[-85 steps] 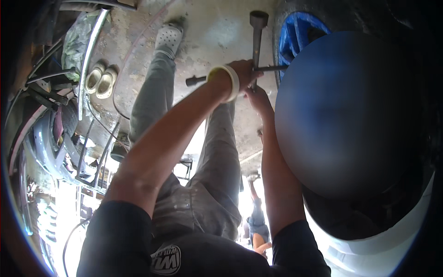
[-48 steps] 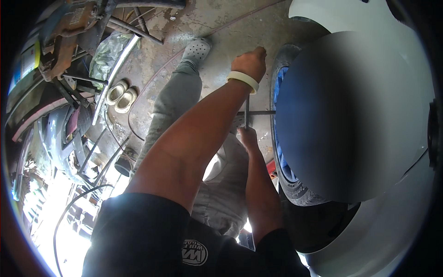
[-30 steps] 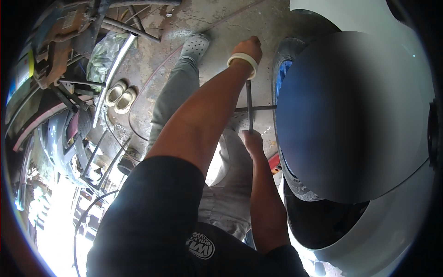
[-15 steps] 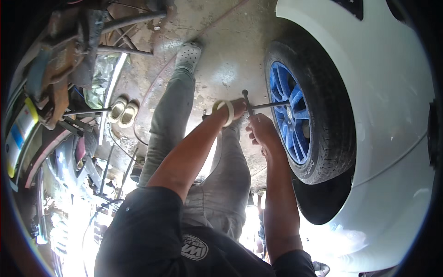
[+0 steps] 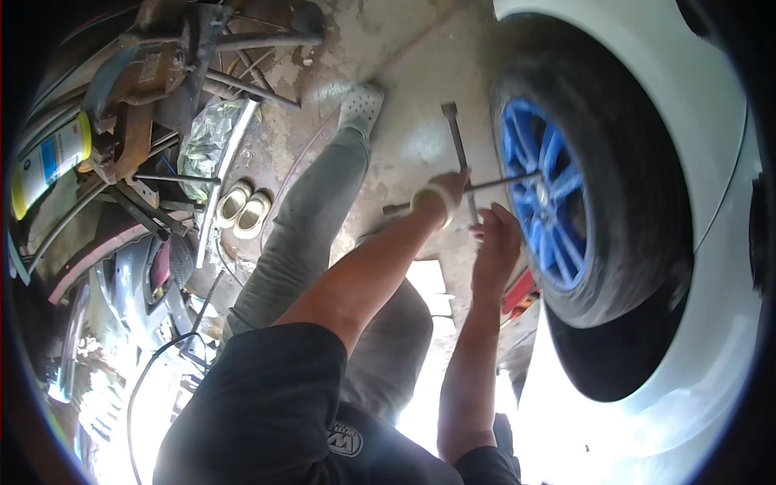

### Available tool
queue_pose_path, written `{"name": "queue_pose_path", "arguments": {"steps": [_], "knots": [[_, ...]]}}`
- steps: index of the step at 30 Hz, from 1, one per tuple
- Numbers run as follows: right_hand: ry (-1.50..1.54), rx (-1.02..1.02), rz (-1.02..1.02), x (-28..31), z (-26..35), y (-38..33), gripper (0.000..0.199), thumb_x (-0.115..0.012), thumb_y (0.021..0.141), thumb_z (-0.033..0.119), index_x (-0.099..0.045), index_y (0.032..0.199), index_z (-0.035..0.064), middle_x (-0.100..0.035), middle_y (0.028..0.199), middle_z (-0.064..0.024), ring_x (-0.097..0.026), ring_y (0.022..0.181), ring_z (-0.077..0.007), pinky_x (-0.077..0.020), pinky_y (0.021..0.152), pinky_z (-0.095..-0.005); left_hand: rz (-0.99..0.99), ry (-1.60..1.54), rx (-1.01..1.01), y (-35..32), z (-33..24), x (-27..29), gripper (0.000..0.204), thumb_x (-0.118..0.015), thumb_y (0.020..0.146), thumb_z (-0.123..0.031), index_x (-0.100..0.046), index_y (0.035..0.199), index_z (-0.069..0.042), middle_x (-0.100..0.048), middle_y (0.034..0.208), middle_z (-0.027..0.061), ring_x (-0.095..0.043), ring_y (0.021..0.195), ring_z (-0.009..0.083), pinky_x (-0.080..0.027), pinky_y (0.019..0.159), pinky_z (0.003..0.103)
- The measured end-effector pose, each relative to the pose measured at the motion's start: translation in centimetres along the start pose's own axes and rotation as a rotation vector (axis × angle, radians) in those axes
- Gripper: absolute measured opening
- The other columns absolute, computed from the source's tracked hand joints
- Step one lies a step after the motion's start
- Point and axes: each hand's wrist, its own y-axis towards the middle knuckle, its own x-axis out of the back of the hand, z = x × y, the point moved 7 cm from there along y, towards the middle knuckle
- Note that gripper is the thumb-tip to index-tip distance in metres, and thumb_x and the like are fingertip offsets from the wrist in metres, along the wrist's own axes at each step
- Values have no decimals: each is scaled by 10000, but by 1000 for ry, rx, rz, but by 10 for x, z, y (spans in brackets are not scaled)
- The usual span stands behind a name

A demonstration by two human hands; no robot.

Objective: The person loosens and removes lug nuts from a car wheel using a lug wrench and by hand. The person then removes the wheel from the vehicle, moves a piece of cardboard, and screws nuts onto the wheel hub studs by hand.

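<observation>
A dark four-way lug wrench (image 5: 457, 137) stands against the blue alloy wheel (image 5: 554, 230), one arm reaching the wheel's middle region. My left hand (image 5: 447, 190), with a pale band at its wrist, is closed around the wrench near its crossing. Close to the lower arm, my right hand (image 5: 495, 242) has its fingers curled, and the bar's end runs out of sight behind them. The black tyre (image 5: 638, 202) sits in the arch of a white car (image 5: 723, 339). Exactly which nut the wrench's socket meets is too small to tell.
Metal frames and bars (image 5: 153, 73) crowd the left side, with a yellow-and-white container (image 5: 52, 162) among them. A pair of pale shoes (image 5: 242, 208) lies on the concrete floor (image 5: 412, 48). Below my right hand is a red object (image 5: 519, 293), partly hidden.
The lug wrench has turned, and another of its arms now shows at left. My right hand is lower in the picture relative to my left. The view has shifted, bringing the red object into sight.
</observation>
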Motion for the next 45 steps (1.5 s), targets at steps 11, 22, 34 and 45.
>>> {"name": "queue_pose_path", "arguments": {"steps": [11, 22, 34, 45], "knots": [[-250, -373, 718, 17, -199, -178, 251, -593, 1005, 188, -686, 1175, 28, -740, 1027, -107, -696, 888, -199, -553, 807, -339, -228, 68, -518, -33, 14, -31, 442, -572, 1013, -309, -557, 1351, -24, -727, 1038, 198, -699, 979, 348, -540, 912, 439], [-926, 250, 750, -66, -209, -45, 351, -503, 917, 185, -687, 1155, 5, -723, 1044, -242, -702, 988, -421, -547, 861, -517, 417, -429, -128, 22, 39, -50, 544, -366, 1094, -501, -658, 1015, -48, -665, 725, 111, -633, 523, 201, -486, 460, 311], [-832, 45, 951, -81, -240, -79, 424, -483, 977, 273, -682, 1193, -33, -697, 1174, -251, -666, 1109, -398, -508, 934, -487, 154, 47, -604, 6, 41, -44, 318, -666, 985, -271, -578, 1114, 7, -647, 710, 53, -630, 565, 139, -515, 509, 273], [-909, 160, 923, -107, -282, -65, 450, -526, 972, 300, -691, 1133, -86, -713, 1122, -261, -683, 1040, -410, -520, 923, -495, 705, -352, -388, 14, 49, -42, 577, -462, 1048, -575, -588, 1305, -75, -716, 838, 101, -705, 674, 168, -551, 582, 275]]}}
